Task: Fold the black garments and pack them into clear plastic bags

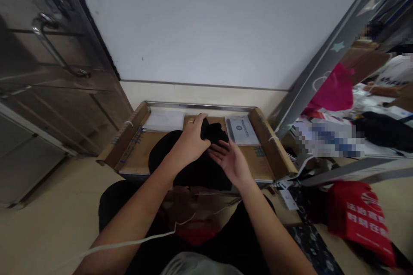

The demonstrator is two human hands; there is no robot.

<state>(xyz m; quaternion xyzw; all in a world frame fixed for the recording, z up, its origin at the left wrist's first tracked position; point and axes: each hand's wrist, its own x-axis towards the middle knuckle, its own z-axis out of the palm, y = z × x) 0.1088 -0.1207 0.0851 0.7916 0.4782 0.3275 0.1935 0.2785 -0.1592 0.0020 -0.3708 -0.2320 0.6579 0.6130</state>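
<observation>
Black cloth piece point(217, 133): raised at the left hand, above the middle of the cardboard-lined table; top edge bunched and uneven. Exact article cannot be told; dark folds merge.
Left hand point(194, 137): curled around the near fold, thumb on one side and fingers on the other, apparently pinching the cloth; a ring shows on one finger.
Right hand point(231, 161): palm turned up, fingers spread, just beside the cloth's lower edge; whether the fingertips touch it cannot be told.
Black fabric pile point(196, 176): under both hands, slumped over the table's near edge.
Cardboard-lined table point(274, 148): sides folded up. A white packet stack point(164, 119) lies at its far left, a printed plastic packet point(244, 131) at its far right.
Cloth weight: judged light, within one hand's lift.
Cloth stiffness: judged soft and limp; likely to sag wherever unsupported.
Cloth surface: looks matt, so probably not slippery; breakage unlikely.
Cloth hold: best at the doubled fold by the left thumb, with the right fingers supporting the loose lower edge. A pinch on one layer would probably let the others slide.
</observation>
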